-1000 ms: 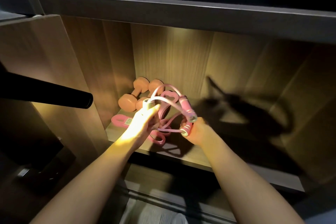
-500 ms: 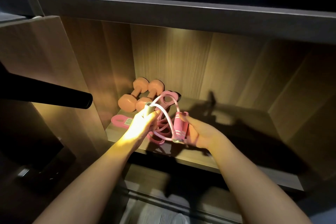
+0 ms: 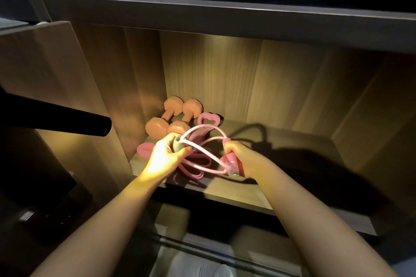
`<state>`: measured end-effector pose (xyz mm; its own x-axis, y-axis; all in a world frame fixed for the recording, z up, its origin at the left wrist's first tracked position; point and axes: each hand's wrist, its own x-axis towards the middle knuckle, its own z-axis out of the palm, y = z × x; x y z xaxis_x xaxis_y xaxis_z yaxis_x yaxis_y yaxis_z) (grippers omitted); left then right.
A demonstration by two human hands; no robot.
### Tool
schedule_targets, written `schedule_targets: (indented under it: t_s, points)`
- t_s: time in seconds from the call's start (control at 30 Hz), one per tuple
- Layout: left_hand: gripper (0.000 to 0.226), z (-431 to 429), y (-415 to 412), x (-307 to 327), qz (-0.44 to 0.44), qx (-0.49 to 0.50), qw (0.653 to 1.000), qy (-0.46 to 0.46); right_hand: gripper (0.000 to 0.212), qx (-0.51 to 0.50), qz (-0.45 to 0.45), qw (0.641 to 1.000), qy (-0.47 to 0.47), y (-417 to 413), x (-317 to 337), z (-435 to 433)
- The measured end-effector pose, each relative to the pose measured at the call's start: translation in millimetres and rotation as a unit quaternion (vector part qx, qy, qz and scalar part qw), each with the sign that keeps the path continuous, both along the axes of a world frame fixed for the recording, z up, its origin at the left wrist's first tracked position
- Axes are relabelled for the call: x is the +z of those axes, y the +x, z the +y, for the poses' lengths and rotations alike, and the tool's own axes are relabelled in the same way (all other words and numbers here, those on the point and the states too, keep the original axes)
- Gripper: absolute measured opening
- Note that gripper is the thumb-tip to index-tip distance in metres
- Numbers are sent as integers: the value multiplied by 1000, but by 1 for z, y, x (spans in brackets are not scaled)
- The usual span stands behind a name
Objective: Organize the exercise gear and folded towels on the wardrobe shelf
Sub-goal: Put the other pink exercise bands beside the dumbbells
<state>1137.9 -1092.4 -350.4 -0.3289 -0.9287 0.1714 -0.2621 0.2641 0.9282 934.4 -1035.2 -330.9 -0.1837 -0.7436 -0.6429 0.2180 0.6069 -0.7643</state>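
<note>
One wardrobe shelf [image 3: 227,191], warm-lit. Two orange dumbbells [image 3: 165,119] side by side in back-left corner. Over front-left edge: left hand [image 3: 163,158] curled round grey handle, right hand [image 3: 244,156] gripping pink handle of jump rope [image 3: 202,149], cord looped between. Pink band [image 3: 144,149] flat beneath; heart-shaped ring [image 3: 207,119] behind.

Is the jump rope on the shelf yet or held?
Held: left hand grips one handle, right hand the other, cord looping between them.
</note>
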Motion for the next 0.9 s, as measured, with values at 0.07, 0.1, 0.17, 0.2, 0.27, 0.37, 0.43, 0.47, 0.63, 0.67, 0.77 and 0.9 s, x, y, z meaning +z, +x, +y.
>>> schedule_targets:
  t_s: [0.07, 0.1, 0.17, 0.2, 0.27, 0.37, 0.43, 0.47, 0.63, 0.67, 0.77, 0.9]
  points:
    - [12, -3, 4, -7, -8, 4, 1000, -20, 40, -39, 116, 992, 9, 2, 1, -10]
    - [12, -4, 5, -8, -13, 18, 999, -25, 43, -58, 187, 981, 10, 2, 0, -14]
    - [12, -9, 6, -12, -45, 40, 997, -38, 40, -81, 290, 954, 7, -1, -6, -19]
    - [12, -12, 6, -15, -59, 48, 996, -34, 37, -78, 305, 949, 3, -1, -10, -20]
    - [13, -19, 7, -17, -72, 78, 994, -23, 32, -53, 289, 956, -11, 3, -15, -24]
    - [15, -29, 12, -18, -111, 125, 986, -24, 23, -24, 212, 977, -26, 18, -15, -31]
    - [18, -39, 20, -19, -169, 136, 976, -26, 26, -14, 116, 993, -30, 26, -18, -36]
    - [18, -43, 24, -20, -187, 133, 973, -13, 29, -6, 66, 997, -29, 30, -18, -36]
    - [17, -54, 38, -20, -159, 116, 980, -39, 45, 9, 23, 994, -108, 40, -27, -50]
    - [16, -56, 40, -19, -151, 118, 980, -51, 48, 4, 47, 991, -128, 40, -27, -53]
    - [13, -60, 43, -18, -144, 115, 982, -42, 49, 2, 79, 987, -141, 35, -29, -58]
    - [28, -67, 42, -17, -216, 136, 966, -34, 38, 48, 60, 995, -62, 41, -32, -65]
